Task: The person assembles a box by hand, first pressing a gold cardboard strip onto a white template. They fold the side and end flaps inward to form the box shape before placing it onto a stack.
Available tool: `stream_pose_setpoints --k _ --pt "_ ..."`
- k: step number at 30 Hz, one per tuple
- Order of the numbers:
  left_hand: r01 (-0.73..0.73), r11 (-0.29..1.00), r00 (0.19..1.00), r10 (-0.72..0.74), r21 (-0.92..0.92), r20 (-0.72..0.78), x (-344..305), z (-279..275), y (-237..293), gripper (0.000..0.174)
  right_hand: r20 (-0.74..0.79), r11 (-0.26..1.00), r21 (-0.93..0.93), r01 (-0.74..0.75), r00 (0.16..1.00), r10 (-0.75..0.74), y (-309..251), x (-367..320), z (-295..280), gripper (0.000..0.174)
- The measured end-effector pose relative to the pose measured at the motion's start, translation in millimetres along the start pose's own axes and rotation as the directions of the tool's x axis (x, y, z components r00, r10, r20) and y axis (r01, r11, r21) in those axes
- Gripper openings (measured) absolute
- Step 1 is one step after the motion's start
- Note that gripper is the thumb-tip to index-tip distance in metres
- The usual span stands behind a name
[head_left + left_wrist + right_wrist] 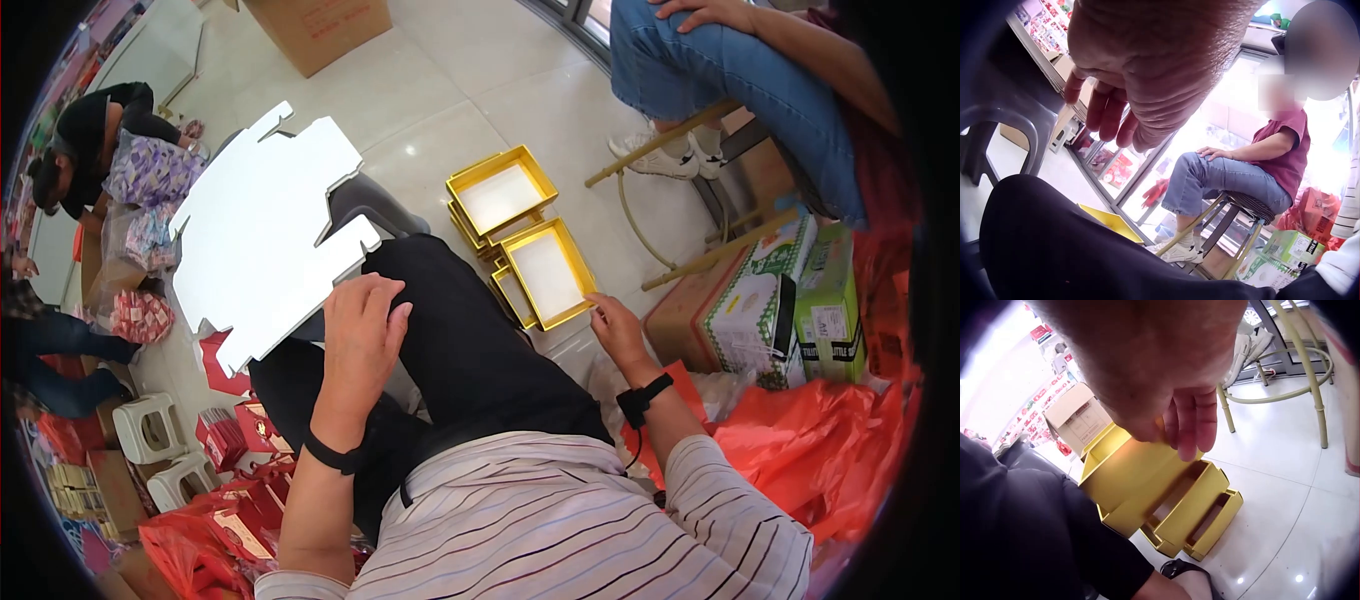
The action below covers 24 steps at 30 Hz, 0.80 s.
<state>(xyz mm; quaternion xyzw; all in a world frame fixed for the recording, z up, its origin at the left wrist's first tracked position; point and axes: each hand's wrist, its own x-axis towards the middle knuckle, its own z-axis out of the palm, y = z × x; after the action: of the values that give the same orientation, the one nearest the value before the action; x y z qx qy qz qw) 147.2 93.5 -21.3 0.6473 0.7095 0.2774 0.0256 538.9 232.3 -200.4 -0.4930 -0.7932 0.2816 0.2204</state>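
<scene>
My left hand (pixel 365 330) hovers over my lap beside the near edge of a flat white die-cut cardboard sheet (pixel 260 210). Its fingers hang loosely curled, and the left wrist view shows nothing held in them. Down at my right side, my right hand (pixel 618 332) pinches the near right corner of a gold open box (pixel 548 272) with a white bottom. Seen from the right wrist, the fingers (pixel 1191 428) reach over the gold wall. A second gold box (pixel 500 198) stands just beyond, and both sit on top of other gold boxes.
A person in jeans (pixel 740 90) sits on a stool at the right. Below are green and white cartons (pixel 830 300) and red plastic bags (pixel 810 450). White stools (pixel 150 428) and red packages (pixel 222 437) lie left. Behind the sheet another person (pixel 90 150) bends over bags.
</scene>
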Motion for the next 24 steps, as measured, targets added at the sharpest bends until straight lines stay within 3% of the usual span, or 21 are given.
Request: stream_pose_setpoints --k 2,5,7,9,10,11,12,13,15,17,18,20,24 --pt "-0.005 0.999 1.000 0.004 -0.040 -0.029 -1 -3 1 0.028 0.000 0.998 -0.065 -0.022 1.000 0.022 -17 6 -17 0.026" --pt "-0.004 0.997 0.995 -0.004 -0.083 -0.103 2 -15 -1 0.028 0.171 0.962 0.179 -0.206 0.969 0.176 -45 32 -40 0.018" --pt "0.001 0.998 0.986 -0.011 -0.060 -0.166 2 -25 -9 0.029 0.276 0.844 0.446 -0.299 0.943 0.188 -123 55 -74 0.011" --pt "0.005 1.000 0.971 0.000 0.018 -0.237 3 -38 -24 0.031 0.264 0.814 0.559 -0.158 0.965 0.006 -206 66 -112 0.007" --pt "0.043 0.998 0.965 -0.028 0.052 -0.259 3 -44 -34 0.034 0.241 0.799 0.601 0.014 0.950 -0.198 -243 70 -132 0.009" --pt "0.082 0.993 0.959 -0.055 0.087 -0.277 1 -48 -44 0.036 0.191 0.744 0.627 0.231 0.880 -0.435 -272 73 -151 0.015" --pt "0.121 0.985 0.953 -0.080 0.125 -0.292 -4 -52 -55 0.039 0.085 0.644 0.665 0.378 0.818 -0.568 -297 71 -158 0.021" --pt "0.141 0.978 0.948 -0.088 0.154 -0.306 -11 -53 -69 0.042 0.139 0.446 0.845 0.295 0.684 -0.716 -295 72 -166 0.016" --pt "0.188 0.959 0.936 -0.110 0.212 -0.334 -25 -56 -92 0.050 0.141 0.200 0.966 0.164 0.317 -0.938 -331 97 -179 0.013" --pt "0.274 0.934 0.926 -0.192 0.230 -0.325 -37 -64 -105 0.053 0.117 0.115 0.979 0.167 -0.006 -0.993 -399 121 -179 0.009" --pt "0.309 0.923 0.920 -0.229 0.231 -0.319 -43 -67 -111 0.054 0.094 0.077 0.986 0.150 -0.107 -0.990 -418 125 -174 0.003" --pt "0.352 0.919 0.911 -0.292 0.178 -0.291 -54 -74 -122 0.065 0.073 0.051 0.992 0.112 -0.205 -0.976 -437 129 -169 0.004" --pt "0.362 0.918 0.913 -0.314 0.161 -0.260 -68 -85 -137 0.076 0.082 0.078 0.997 0.030 -0.218 -0.972 -457 131 -154 0.003"
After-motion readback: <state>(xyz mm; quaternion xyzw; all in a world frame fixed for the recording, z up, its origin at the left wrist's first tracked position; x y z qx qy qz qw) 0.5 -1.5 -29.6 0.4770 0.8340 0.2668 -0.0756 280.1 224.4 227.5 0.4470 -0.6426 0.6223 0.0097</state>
